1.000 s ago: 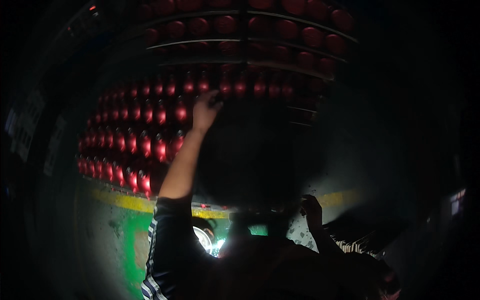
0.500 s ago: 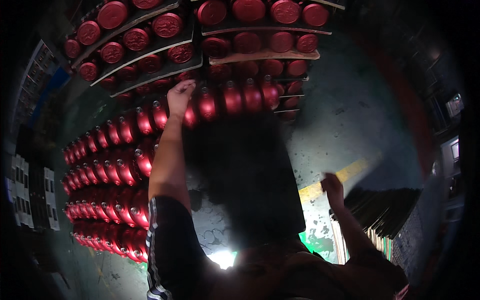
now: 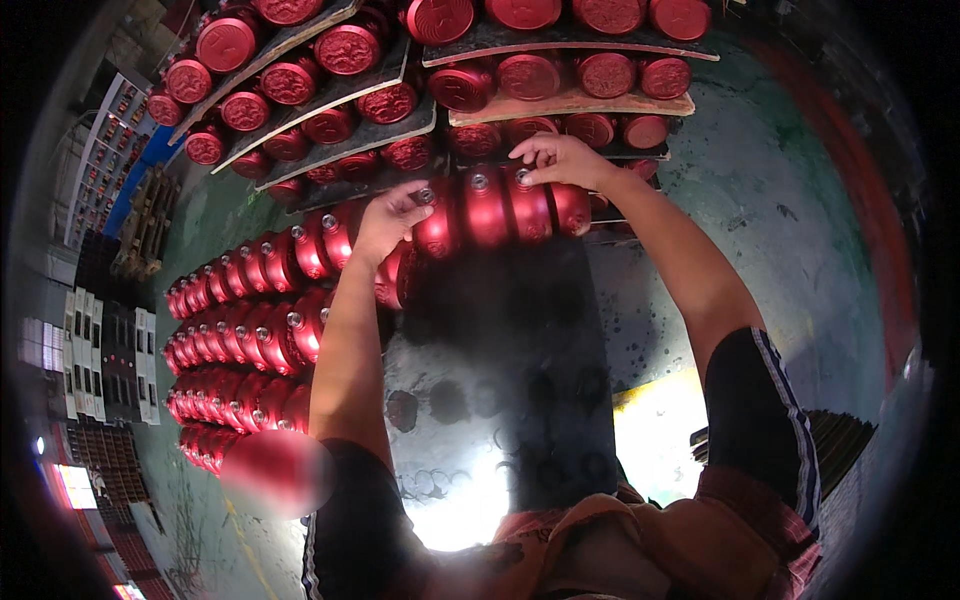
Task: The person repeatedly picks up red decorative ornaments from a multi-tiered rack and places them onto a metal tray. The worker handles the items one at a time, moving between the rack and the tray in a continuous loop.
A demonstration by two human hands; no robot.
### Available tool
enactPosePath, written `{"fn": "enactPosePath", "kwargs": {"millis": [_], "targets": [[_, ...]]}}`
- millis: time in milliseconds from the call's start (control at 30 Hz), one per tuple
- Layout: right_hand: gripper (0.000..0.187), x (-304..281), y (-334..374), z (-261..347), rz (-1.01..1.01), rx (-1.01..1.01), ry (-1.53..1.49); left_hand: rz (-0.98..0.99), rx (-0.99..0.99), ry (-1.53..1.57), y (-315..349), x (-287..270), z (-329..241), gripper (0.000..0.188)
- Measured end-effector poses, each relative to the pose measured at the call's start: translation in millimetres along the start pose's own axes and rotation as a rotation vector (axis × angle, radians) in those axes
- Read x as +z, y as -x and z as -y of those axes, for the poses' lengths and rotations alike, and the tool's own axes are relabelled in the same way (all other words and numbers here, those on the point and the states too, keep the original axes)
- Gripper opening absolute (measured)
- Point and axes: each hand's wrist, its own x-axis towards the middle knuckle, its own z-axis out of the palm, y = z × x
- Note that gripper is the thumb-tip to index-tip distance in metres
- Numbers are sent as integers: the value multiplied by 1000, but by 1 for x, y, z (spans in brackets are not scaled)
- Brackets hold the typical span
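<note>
A row of glossy red bottles (image 3: 489, 212) with short clear necks stands at the far end of a dark board (image 3: 500, 330) in front of me. My left hand (image 3: 392, 218) reaches to the left part of this row, its thumb and fingers closed at the neck of one red bottle (image 3: 436, 222). Farther right, my right hand (image 3: 560, 162) comes over the row from the side. Its fingers are apart and bent, and the thumb is close to the neck of another bottle (image 3: 529, 210). Whether that thumb touches the glass, I cannot tell.
Beyond the row, stacked boards (image 3: 570, 103) carry more red bottles lying with their round bases toward me. Several rows of upright red bottles (image 3: 250, 345) extend to the left. At the lower right is a stack of thin dark sheets (image 3: 835, 440) on the green floor (image 3: 760, 200).
My right hand has risen from the lower right to the bottle row. My left hand has moved slightly right and down to a bottle neck. The view has shifted and brightened.
</note>
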Motion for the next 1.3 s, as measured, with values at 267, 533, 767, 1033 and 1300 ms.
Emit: {"fn": "enactPosePath", "kwargs": {"millis": [267, 533, 767, 1033, 1300], "targets": [[30, 18, 3, -2, -119, -252, 333, -104, -30, -6, 2, 7, 4, 36], [28, 42, 90, 41, -323, -295, 392, -361, 243, -50, 96, 51, 8, 29], [26, 71, 222, 148, -275, -70, 312, -323, 300, 276, 235, 81, -11, 29], [25, 165, 284, 214, 41, 46, 153, -231, -200, 290, 414, 63, -21, 29], [25, 249, 256, 202, 98, -201, 126, -252, -123, -7, 445, 56, 6, 29]]}}
